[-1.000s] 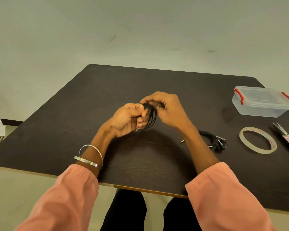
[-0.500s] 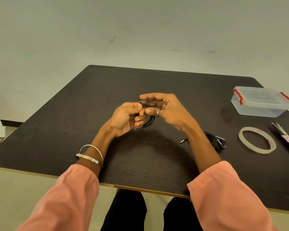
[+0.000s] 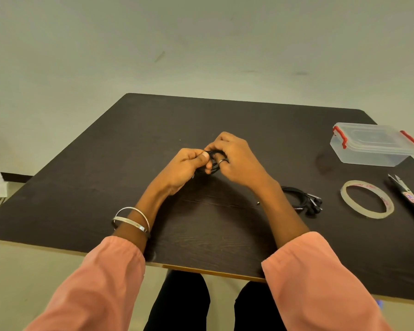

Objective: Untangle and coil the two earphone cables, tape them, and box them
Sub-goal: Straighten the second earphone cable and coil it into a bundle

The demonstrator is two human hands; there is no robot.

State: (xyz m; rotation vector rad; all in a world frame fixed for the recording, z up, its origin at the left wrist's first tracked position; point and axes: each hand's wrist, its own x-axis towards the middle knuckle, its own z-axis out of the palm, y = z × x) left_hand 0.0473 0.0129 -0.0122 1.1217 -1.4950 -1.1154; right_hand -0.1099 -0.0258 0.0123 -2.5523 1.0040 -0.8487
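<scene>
Over the middle of the dark table (image 3: 105, 187), my left hand (image 3: 182, 170) and my right hand (image 3: 237, 161) meet, both closed on a small coil of black earphone cable (image 3: 214, 163). Fingers hide most of that coil; only a few loops show between the hands. A second black earphone cable (image 3: 304, 201) lies bundled on the table just right of my right forearm. The roll of clear tape (image 3: 367, 199) lies flat further right. A clear plastic box (image 3: 373, 144) with red clips and its lid on stands at the far right.
Black scissors (image 3: 411, 204) lie at the table's right edge beside the tape. A white plug and wires (image 3: 0, 187) sit on the floor at the left. My knees show below the near table edge.
My right hand's fingers, spread half a second ago, have curled back down onto the coil. Both hands stay in the same place over the table's middle.
</scene>
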